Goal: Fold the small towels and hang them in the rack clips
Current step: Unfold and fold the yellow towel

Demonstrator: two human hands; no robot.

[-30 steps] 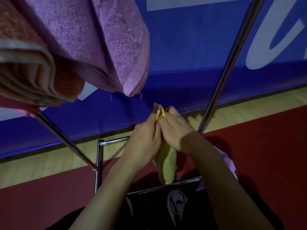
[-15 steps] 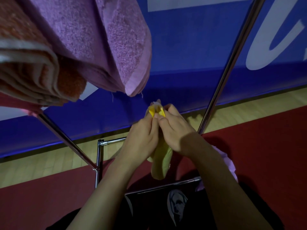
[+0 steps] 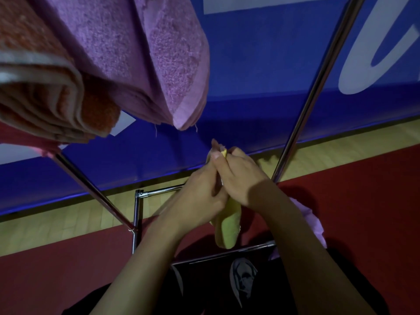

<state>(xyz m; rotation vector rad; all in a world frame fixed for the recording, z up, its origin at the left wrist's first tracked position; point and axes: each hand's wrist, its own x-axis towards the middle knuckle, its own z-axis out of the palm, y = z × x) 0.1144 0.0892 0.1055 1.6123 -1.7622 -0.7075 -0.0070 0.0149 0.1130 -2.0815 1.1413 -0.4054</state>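
While both hands pinch, yellow towel (image 3: 228, 226) hangs folded.

Open air lies between the two slanted chrome rack poles (image 3: 316, 92) — the folded purple terry towel (image 3: 145, 62) and folded orange terry towel (image 3: 45, 87) hang overhead at left, crowding that side. Below, a horizontal chrome bar (image 3: 225, 254) crosses the way.

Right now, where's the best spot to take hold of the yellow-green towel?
Probably the top fold of the yellow-green towel, from either side, where the left hand and right hand already pinch it; the rest hangs limp below.
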